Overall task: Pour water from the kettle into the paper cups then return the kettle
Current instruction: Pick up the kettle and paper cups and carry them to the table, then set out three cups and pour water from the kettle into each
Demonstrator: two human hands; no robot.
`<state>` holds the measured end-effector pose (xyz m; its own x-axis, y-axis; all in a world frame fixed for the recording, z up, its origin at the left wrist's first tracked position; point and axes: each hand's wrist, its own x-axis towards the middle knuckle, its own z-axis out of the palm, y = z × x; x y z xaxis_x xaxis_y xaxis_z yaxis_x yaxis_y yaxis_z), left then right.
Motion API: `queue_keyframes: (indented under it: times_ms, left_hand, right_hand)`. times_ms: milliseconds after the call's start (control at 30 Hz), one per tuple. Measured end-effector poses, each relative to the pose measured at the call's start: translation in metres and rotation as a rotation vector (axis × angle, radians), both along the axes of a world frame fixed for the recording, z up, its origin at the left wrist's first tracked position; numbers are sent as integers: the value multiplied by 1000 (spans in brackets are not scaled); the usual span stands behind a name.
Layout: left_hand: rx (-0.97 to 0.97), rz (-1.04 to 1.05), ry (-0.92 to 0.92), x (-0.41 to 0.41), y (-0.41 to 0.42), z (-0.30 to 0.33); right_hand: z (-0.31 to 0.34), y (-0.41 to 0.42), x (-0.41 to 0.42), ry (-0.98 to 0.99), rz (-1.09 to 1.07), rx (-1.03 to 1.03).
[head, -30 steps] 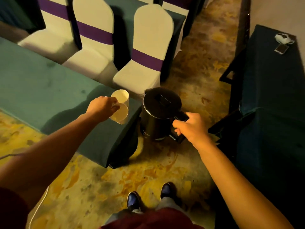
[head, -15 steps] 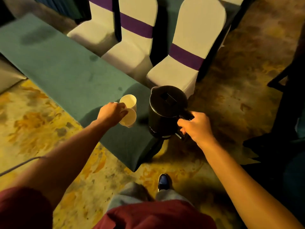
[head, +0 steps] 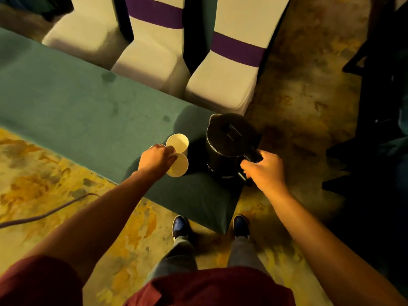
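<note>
At the table [head: 72, 111] corner, our left hand [head: 157, 159] pinches two paper cups [head: 177, 143] and our right hand [head: 263, 171] grips the kettle [head: 227, 149] handle (lid shut), so we should stand both cups upright before tipping.

One kettle [head: 229, 146], two paper cups [head: 177, 142] [head: 178, 165], perhaps a third, three covered chairs [head: 223, 85] [head: 150, 58] [head: 81, 34]

text: none legible | kettle [head: 223, 160]: pale print on side, too blurred to read
</note>
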<state>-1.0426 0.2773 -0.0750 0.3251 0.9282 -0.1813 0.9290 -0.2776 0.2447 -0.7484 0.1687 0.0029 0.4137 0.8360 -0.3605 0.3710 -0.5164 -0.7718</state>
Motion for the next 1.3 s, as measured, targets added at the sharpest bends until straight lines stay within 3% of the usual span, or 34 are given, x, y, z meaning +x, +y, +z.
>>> queue_keyframes:
  times_ms: [167,367,467,600,700,800,933,1033,1133,1300]
  left_hand:
    - [-23,-110,-18,-17,12,-11]
    - [-68,-125,-90,-27,9,-15]
    - [-37,-150,-137,-32,9,-7]
    - [60,-176,-222,-40,10,11]
    - [217,-164,-312,-52,13,21]
    - [213,-73,-228,-65,15,19]
    - [40,49,-100,-77,15,5]
    - [-111,56,-68,-76,19,-1]
    - [-232,116,-151,-73,22,-3]
    - [-208,192,-220,-85,25,-4]
  right_hand:
    - [-15,-10,-36,-72,-129,-56]
    - [-11,-19,-43,-53,-137,-129]
    - [5,-17,-49,-218,-107,-139]
    - [42,-24,-83,-571,-189,215]
    - [53,-15,-126,-524,-19,512]
    - [35,9,-172,-432,343,276]
    - [-12,32,-200,-719,600,-83]
    - [-38,31,-201,-806,601,-159]
    - [-50,30,-204,-830,577,-163]
    - [-54,29,-206,-864,561,-167]
